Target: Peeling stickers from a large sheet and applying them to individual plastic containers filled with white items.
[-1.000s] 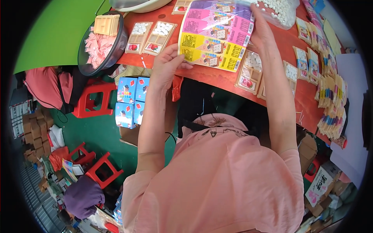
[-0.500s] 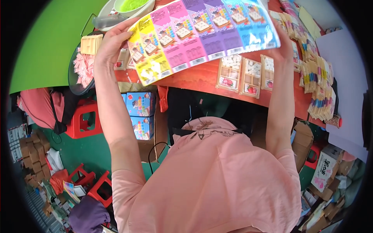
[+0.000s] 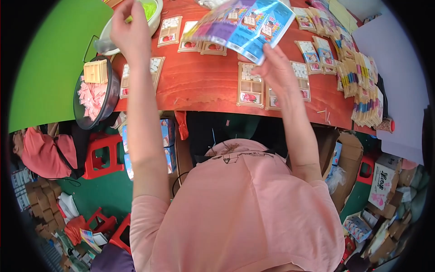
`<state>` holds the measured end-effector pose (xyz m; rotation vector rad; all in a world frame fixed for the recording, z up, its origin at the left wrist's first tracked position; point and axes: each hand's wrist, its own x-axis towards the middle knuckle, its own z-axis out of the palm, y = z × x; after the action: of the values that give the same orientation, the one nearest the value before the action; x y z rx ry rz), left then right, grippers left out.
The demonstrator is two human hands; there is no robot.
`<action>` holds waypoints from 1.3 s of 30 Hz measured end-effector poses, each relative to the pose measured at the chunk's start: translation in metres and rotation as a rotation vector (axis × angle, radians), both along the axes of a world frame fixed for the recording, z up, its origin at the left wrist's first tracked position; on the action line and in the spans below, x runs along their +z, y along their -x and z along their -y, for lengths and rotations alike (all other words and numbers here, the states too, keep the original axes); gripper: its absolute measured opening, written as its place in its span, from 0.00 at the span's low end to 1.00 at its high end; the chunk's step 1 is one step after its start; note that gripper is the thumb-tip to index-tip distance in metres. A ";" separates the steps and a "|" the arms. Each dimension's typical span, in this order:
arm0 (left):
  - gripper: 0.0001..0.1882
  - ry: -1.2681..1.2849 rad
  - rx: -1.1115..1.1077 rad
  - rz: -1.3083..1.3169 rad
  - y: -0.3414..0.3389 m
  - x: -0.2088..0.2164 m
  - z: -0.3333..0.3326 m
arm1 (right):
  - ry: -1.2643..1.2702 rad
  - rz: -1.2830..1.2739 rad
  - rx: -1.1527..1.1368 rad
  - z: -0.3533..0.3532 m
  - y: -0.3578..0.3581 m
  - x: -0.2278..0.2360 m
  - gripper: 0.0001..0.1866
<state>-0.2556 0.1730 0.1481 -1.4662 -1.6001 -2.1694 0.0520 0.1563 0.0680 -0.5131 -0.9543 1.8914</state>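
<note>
My right hand (image 3: pixel 277 68) pinches the lower right edge of a glossy printed sheet (image 3: pixel 247 25) in yellow, pink, purple and blue. The sheet slants over the table, its left part curling and blurred. Off to the left, my left hand (image 3: pixel 129 31) is raised near a white bowl (image 3: pixel 156 16) of bright green material. Its fingers bend together in a pinch; whatever they hold, if anything, cannot be made out. Below the sheet lie several beige compartment trays (image 3: pixel 250 86) with white pieces and strawberry pictures. My right hand partly covers one.
A dark basin (image 3: pixel 113 88) of pink packets, topped by beige trays (image 3: pixel 95 71), stands at the table's left edge. Stacks of packed trays (image 3: pixel 366 90) line the right side, near trays with blue labels (image 3: pixel 310 56). Red stools (image 3: pixel 104 154) and cartons (image 3: pixel 383 181) stand below.
My left hand has come off the sheet and moved up. My right hand has moved left and down, still holding the sheet, which now curls. More of the table shows.
</note>
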 end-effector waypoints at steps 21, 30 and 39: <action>0.12 0.584 -0.427 0.975 -0.063 -0.127 0.142 | 0.345 0.069 0.270 0.054 0.120 -0.055 0.22; 0.10 0.562 -0.450 1.097 -0.057 -0.137 0.140 | 0.218 0.555 0.338 0.049 0.108 -0.044 0.24; 0.09 0.545 -0.428 0.988 -0.055 -0.148 0.138 | -1.100 0.914 -0.186 0.049 0.131 -0.034 0.06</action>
<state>-0.2002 0.0354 -0.0003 -0.8427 -2.4979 -3.1857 -0.0791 0.1075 0.0344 -0.7204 -2.2081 0.6603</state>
